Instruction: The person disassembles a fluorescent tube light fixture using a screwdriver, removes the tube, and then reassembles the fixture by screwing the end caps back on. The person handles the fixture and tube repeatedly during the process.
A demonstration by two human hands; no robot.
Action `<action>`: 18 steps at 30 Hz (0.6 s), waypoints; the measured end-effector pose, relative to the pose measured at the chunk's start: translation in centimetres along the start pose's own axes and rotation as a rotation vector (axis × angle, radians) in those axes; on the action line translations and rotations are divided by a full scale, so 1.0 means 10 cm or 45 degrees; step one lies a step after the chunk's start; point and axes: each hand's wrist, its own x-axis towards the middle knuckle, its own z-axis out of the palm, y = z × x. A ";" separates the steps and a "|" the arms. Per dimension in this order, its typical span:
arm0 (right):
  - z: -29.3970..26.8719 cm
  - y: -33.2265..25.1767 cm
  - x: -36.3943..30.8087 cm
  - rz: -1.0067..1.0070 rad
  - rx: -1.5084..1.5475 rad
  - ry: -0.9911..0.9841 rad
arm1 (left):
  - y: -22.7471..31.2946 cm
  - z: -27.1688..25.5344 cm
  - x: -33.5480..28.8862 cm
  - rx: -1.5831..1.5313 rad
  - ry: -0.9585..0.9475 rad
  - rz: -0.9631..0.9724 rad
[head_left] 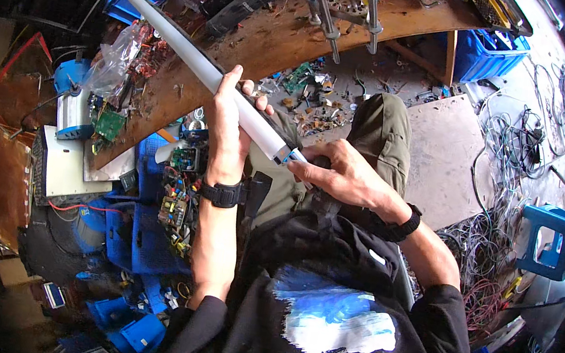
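A long white tube light slants from the far left down toward my lap. My left hand is closed round it, with the thumb along its upper side and the fingertips curling over the far side. At the tube's near end, blue and silvery parts show in the opening. There my right hand is closed, its thumb and fingers pinched right by that end. Something dark shows between its fingers, but the hand mostly covers it and I cannot make out what it is.
A wooden bench littered with scraps curves ahead. Metal rods jut over its near edge. Blue crates and circuit boards lie left. Tangled cables and a blue stool are at right, beside a flat board.
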 end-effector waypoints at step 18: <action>0.17 0.15 -0.48 0.227 0.168 -0.078 | -0.09 -0.24 0.12 0.018 -0.013 0.007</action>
